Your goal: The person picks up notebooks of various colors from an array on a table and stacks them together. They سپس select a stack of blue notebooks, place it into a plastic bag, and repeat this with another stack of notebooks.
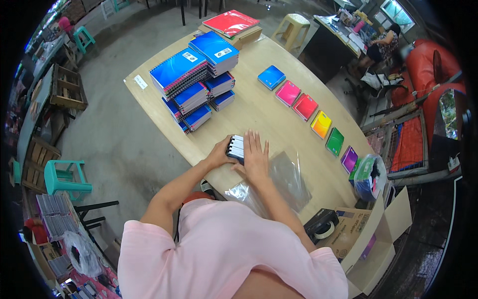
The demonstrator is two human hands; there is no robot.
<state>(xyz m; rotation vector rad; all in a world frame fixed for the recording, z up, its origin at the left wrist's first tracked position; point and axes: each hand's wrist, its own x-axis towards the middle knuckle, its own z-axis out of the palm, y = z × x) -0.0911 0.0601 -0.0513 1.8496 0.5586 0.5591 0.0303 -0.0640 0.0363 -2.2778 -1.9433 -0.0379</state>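
Observation:
A small stack of spiral notebooks, white page edges and black coils showing, stands at the table's near edge between my hands. My left hand is closed around its left side. My right hand has its fingers stretched out, with the palm side against the stack's right side. Clear plastic bags lie beside and under my right forearm. Ahead to the left rise piles of blue spiral notebooks in several layers. Along the right side runs a row of small notebooks: blue, pink, red, yellow, green and purple.
At the table's right corner sits a roll of plastic wrapping. Nearer stand a black tape dispenser and an open cardboard box. Red notebooks lie at the far end. A green stool stands left; another person sits far right.

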